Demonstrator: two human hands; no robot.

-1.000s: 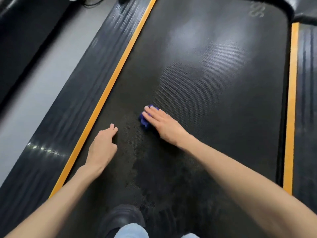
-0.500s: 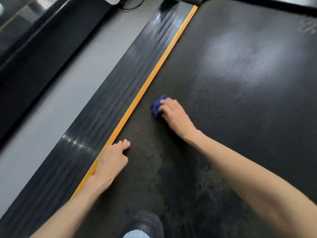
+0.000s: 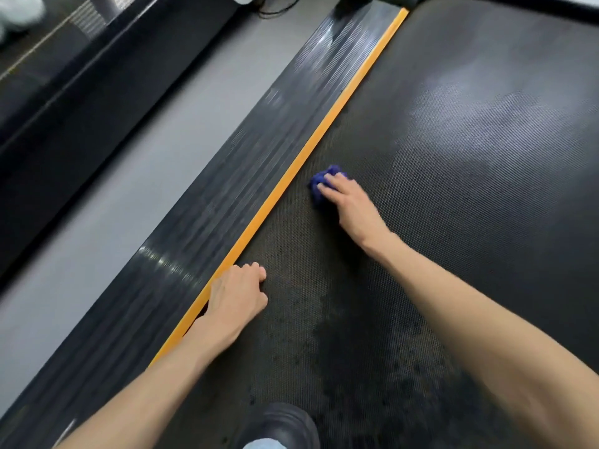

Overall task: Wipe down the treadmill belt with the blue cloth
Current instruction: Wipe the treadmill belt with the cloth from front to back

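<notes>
Right hand (image 3: pixel 351 205) presses bunched blue cloth (image 3: pixel 319 184) flat-fingered onto treadmill belt (image 3: pixel 470 222) near its left edge; left hand (image 3: pixel 238 294), curled and empty, rests beside orange strip (image 3: pixel 291 176).

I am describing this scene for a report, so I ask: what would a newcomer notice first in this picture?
The small blue cloth stands out most, bunched under the right hand, which presses it on the dark treadmill belt near its left edge. Next comes the bright orange strip along that edge, beside which the left hand rests with curled fingers.
</notes>
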